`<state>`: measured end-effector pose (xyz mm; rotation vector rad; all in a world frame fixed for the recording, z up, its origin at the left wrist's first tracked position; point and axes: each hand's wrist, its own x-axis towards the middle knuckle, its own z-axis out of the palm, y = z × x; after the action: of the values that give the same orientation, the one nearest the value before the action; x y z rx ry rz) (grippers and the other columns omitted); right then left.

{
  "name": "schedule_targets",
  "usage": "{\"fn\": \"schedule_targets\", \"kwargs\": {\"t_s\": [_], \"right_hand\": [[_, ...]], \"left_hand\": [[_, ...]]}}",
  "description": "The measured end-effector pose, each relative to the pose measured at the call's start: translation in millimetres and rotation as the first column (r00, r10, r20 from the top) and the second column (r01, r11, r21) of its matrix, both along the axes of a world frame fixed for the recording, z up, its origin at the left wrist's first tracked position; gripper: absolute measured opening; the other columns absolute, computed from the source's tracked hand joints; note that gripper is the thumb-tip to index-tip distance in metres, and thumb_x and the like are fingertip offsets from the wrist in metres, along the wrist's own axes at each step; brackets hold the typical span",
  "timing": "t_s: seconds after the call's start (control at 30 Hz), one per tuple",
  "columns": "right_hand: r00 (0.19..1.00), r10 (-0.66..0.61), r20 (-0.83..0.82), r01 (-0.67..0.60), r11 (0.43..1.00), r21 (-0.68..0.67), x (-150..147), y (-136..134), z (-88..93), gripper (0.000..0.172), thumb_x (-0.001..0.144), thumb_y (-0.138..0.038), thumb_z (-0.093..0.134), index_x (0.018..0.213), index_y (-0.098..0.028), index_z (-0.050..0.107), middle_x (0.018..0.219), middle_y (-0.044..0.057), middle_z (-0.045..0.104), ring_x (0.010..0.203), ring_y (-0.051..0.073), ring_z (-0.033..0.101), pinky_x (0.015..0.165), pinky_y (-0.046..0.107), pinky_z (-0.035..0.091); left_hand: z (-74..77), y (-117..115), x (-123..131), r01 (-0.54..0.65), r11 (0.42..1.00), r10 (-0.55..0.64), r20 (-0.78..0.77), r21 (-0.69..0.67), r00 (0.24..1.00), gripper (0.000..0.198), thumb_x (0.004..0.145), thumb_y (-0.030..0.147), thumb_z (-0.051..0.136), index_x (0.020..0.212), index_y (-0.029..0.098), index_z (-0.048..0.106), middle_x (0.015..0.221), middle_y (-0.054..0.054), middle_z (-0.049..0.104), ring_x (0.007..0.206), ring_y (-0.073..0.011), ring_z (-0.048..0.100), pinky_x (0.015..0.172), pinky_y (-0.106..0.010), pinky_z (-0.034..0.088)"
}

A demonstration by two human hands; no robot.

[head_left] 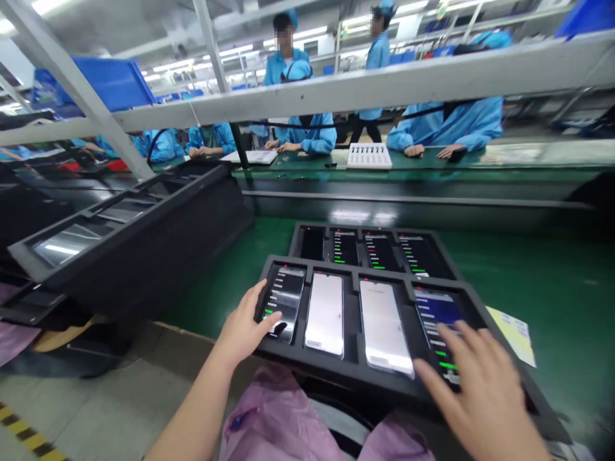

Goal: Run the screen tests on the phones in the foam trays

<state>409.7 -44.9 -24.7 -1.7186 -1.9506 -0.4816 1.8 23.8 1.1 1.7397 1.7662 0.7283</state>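
Note:
In front of me lies a black foam tray (pixel 331 366) with smartphones set in its slots. My left hand (pixel 245 326) rests at the left end, thumb over the lower part of the leftmost phone (pixel 287 298), whose dark screen lists lines of text. My right hand (pixel 480 378) is spread above the rightmost phone (pixel 435 314), hiding part of its list screen. Between the hands, a white-screened phone (pixel 324 314) and a second white-screened phone (pixel 385 326) lie face up. Neither hand grips anything.
Behind it sits another foam tray (pixel 444 259) of lit phones. Stacked black trays (pixel 192 237) stand at left. A yellow-white paper (pixel 514 333) lies at right on the green bench (pixel 571 307). A grey metal rail (pixel 336 89) crosses ahead; people in blue work beyond, near a white tray (pixel 369 157).

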Motion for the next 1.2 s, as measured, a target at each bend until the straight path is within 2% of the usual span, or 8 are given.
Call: {"fn": "schedule_targets", "kwargs": {"t_s": [0.13,0.27,0.43,0.6,0.7,0.9,1.07,1.2], "right_hand": [[0.93,0.349,0.112,-0.362,0.922,0.138,-57,-10,1.3,0.038,0.1,-0.045,0.056,0.13,-0.024,0.063,0.126,0.014,0.067,0.122,0.037,0.059,0.111,0.06,0.039],[0.912,0.399,0.099,-0.411,0.894,0.179,-80,-9,3.4,0.032,0.093,-0.022,0.056,0.122,-0.024,0.068,0.107,0.01,0.069,0.099,0.03,0.063,0.099,0.052,0.044],[0.907,0.421,0.031,-0.421,0.895,0.145,-82,-10,8.5,0.034,0.1,-0.018,0.046,0.125,-0.027,0.068,0.102,0.005,0.071,0.091,0.023,0.064,0.086,0.043,0.041],[0.901,0.434,-0.008,-0.434,0.901,0.014,-82,-10,13.3,0.031,0.104,-0.017,0.045,0.123,-0.023,0.068,0.103,0.007,0.069,0.091,0.022,0.06,0.09,0.041,0.038],[0.887,0.457,0.057,-0.454,0.889,-0.058,-79,4,20.2,0.029,0.101,-0.013,0.048,0.12,-0.018,0.068,0.102,0.009,0.067,0.091,0.023,0.058,0.087,0.039,0.039],[0.83,0.523,0.195,-0.501,0.852,-0.149,-53,71,44.5,0.028,0.101,-0.016,0.051,0.122,-0.015,0.069,0.103,0.012,0.066,0.093,0.026,0.053,0.086,0.04,0.04],[0.816,0.521,0.252,-0.505,0.853,-0.127,-32,144,51.0,0.03,0.102,-0.02,0.05,0.122,-0.016,0.071,0.103,0.013,0.066,0.093,0.027,0.053,0.086,0.041,0.038],[0.854,0.476,0.209,-0.453,0.879,-0.148,-18,187,34.0,0.031,0.1,-0.021,0.052,0.123,-0.017,0.072,0.104,0.014,0.066,0.094,0.028,0.054,0.085,0.042,0.038]], "left_hand": [[-24.4,2,-4,-0.141,0.985,0.095,0.367,0.101,0.925,0.069,0.092,0.056,0.066,0.149,0.023,0.047,0.158,-0.015,0.054,0.15,-0.0299,0.048,0.128,-0.048,0.034],[-37.0,0,-1,-0.306,0.951,0.193,0.688,0.044,0.699,0.07,0.091,0.067,0.063,0.144,0.024,0.048,0.152,-0.017,0.059,0.142,-0.0314,0.058,0.12,-0.048,0.046],[-34.2,-8,7,-0.442,0.897,0.248,0.846,-0.016,0.473,0.065,0.091,0.065,0.064,0.138,0.024,0.048,0.148,-0.017,0.062,0.136,-0.0322,0.062,0.111,-0.048,0.055],[-40.0,-8,6,-0.486,0.87,0.236,0.796,0.083,0.558,0.062,0.09,0.065,0.062,0.135,0.025,0.047,0.151,-0.019,0.056,0.136,-0.0345,0.062,0.116,-0.054,0.05],[-51.1,-9,4,-0.473,0.85,0.185,0.711,0.231,0.678,0.058,0.094,0.061,0.061,0.138,0.026,0.044,0.151,-0.019,0.053,0.133,-0.0333,0.063,0.119,-0.056,0.045],[-60.1,-18,7,-0.17,0.861,0.03,0.286,0.479,0.958,0.063,0.1,0.047,0.062,0.153,0.024,0.037,0.156,-0.02,0.047,0.142,-0.0335,0.053,0.12,-0.056,0.044],[-57.0,-19,11,-0.085,0.828,0.029,0.109,0.554,0.994,0.066,0.101,0.042,0.061,0.157,0.024,0.032,0.154,-0.02,0.048,0.135,-0.0332,0.059,0.11,-0.054,0.055],[-59.2,-19,11,-0.087,0.84,0.052,0.079,0.535,0.996,0.065,0.101,0.044,0.061,0.157,0.025,0.033,0.154,-0.02,0.048,0.131,-0.0329,0.062,0.109,-0.054,0.056]]}}
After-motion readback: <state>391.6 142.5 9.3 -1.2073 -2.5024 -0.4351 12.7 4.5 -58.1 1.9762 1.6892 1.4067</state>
